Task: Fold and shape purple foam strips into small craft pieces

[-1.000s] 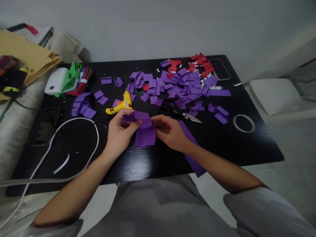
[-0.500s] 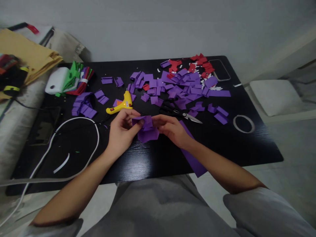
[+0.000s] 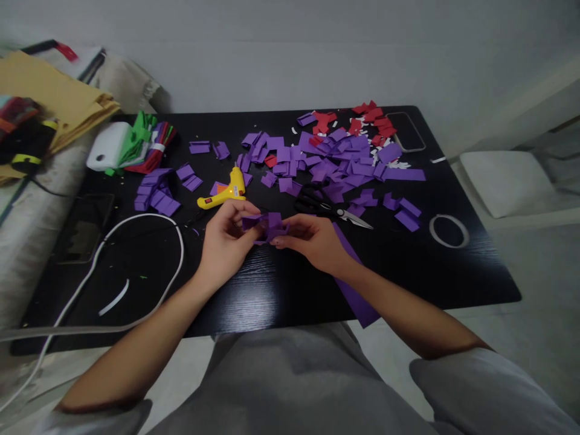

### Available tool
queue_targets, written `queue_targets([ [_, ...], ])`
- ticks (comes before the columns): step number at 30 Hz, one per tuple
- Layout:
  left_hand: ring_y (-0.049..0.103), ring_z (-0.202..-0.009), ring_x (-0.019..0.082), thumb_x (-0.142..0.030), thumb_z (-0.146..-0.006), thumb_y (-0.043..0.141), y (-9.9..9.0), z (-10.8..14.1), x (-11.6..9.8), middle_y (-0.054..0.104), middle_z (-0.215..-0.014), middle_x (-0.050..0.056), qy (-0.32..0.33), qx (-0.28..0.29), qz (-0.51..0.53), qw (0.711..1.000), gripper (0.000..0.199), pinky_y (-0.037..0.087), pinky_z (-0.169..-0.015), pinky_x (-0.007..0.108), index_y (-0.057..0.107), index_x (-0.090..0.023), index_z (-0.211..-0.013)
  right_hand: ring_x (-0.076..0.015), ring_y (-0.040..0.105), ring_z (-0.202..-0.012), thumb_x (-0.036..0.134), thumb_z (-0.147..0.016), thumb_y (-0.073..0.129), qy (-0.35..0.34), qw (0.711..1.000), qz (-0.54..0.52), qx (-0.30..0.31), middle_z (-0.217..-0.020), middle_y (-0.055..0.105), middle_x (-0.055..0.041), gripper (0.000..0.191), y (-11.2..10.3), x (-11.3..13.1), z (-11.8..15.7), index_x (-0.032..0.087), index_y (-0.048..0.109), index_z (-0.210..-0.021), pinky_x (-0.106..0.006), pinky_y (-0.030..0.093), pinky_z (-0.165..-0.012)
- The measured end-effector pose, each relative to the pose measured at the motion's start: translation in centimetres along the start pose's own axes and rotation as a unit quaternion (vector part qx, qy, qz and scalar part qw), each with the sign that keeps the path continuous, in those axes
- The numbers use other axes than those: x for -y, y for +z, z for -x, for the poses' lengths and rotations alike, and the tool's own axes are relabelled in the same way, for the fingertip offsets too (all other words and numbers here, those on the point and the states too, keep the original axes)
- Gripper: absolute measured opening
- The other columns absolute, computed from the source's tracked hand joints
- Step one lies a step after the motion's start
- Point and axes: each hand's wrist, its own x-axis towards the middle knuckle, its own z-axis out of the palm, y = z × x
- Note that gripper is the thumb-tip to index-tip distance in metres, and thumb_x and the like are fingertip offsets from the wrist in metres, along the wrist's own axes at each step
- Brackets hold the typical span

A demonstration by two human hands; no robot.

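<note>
Between my two hands is a folded purple paper piece (image 3: 273, 225), held just above the black table. My left hand (image 3: 229, 235) pinches its left side, with the thumb at the front. On the other side my right hand (image 3: 312, 240) grips the right edge between thumb and fingers. Part of the paper is hidden behind the fingers. A yellow glue gun (image 3: 230, 190) lies just beyond my left hand. Scissors (image 3: 335, 210) with black handles rest past my right hand. Under my right forearm a long purple paper strip (image 3: 357, 296) sticks out over the table's front edge.
Purple folded pieces (image 3: 344, 158) and red scraps (image 3: 383, 124) cover the back right of the black table (image 3: 290, 290). A tape ring (image 3: 449, 231) lies at the right. A white cable (image 3: 181, 248) loops at the left, near a phone-like dark slab (image 3: 86, 226) and bundled coloured paper (image 3: 140, 145).
The lower flap of the purple paper, hanging down before, is now folded up. My right hand has closed in on it, its thumb shifting left. The view has moved slightly.
</note>
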Motion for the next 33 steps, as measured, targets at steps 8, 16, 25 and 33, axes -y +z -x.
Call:
queue_targets([
  [8,0.069,-0.079,0.016,-0.025,-0.073,0.086,-0.7,-0.2,0.0,0.074,-0.088,0.002,0.036,0.005,-0.009,0.999,0.026,0.056,-0.075,0.027,0.071,-0.021,-0.094,-0.0161,0.076,-0.074,0.038,-0.071,0.097,0.006,1.000,0.015,0.019,-0.081,0.080,-0.0001,0.032,0.0,0.3,0.2,0.020,0.076,-0.087,-0.033,0.063,-0.079],
  [16,0.064,-0.075,0.016,-0.039,-0.074,0.092,-1.2,-0.7,0.8,0.070,-0.083,0.000,-0.021,0.013,0.035,0.999,0.031,0.055,-0.071,0.027,0.075,-0.021,-0.091,-0.0169,0.077,-0.074,0.041,-0.071,0.096,0.038,0.999,0.007,0.018,-0.079,0.080,-0.0019,0.034,-0.1,0.2,0.1,0.019,0.077,-0.089,-0.032,0.066,-0.075],
  [25,0.068,-0.076,0.014,-0.026,-0.066,0.096,-0.9,-0.4,1.8,0.071,-0.088,-0.001,-0.102,0.109,0.079,0.986,0.056,0.056,-0.074,0.026,0.065,-0.021,-0.113,-0.0188,0.079,-0.083,0.039,-0.068,0.097,0.058,0.997,-0.040,-0.019,-0.084,0.080,-0.0022,0.036,0.0,-0.1,-0.1,0.019,0.076,-0.089,-0.035,0.068,-0.081],
  [33,0.064,-0.067,0.012,-0.023,-0.068,0.093,-0.4,-0.3,1.8,0.066,-0.074,-0.006,-0.077,0.105,0.072,0.989,0.057,0.054,-0.070,0.026,0.061,-0.023,-0.115,-0.0206,0.077,-0.099,0.030,-0.068,0.096,0.015,0.999,-0.010,-0.042,-0.101,0.081,-0.0011,0.040,-0.2,0.4,-0.1,0.021,0.073,-0.099,-0.040,0.060,-0.103],
])
